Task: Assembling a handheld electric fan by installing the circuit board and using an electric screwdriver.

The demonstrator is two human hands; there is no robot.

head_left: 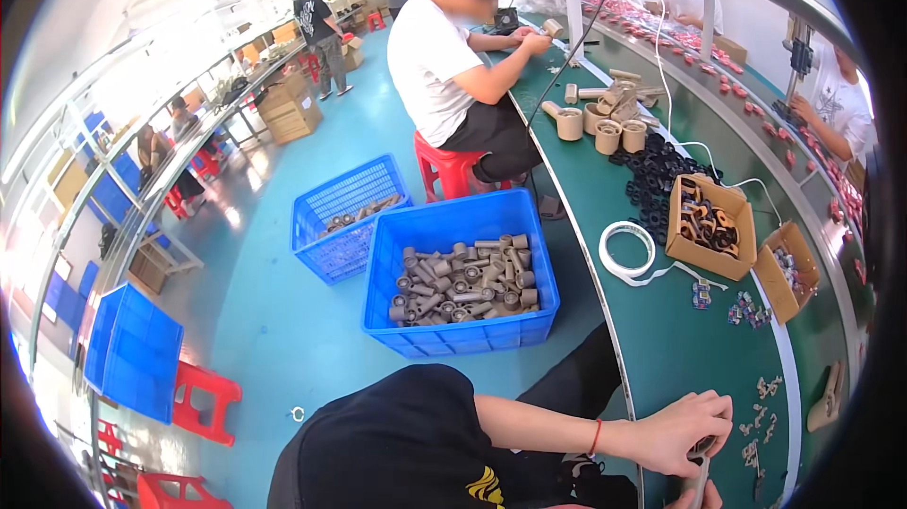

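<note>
At the bottom right, my left hand (685, 433), a red cord round its wrist, is closed over the round end of a beige plastic housing (700, 471). Its fingers press at the dark opening. My right hand (707, 498) shows only in part at the lower edge, its fingers against the housing's lower portion. Beside my hands, small pale metal-looking pieces (760, 414) lie scattered on the green tabletop (666, 339). Another beige housing (828, 397) lies at the table's far right edge.
A white tape roll (605, 249), a box of black and orange parts (697, 254), black rings (652, 178) and small circuit pieces (701, 294) lie farther along. Blue crates (463, 343) of beige housings stand left on the floor. A co-worker (430, 65) sits on a red stool (444, 164).
</note>
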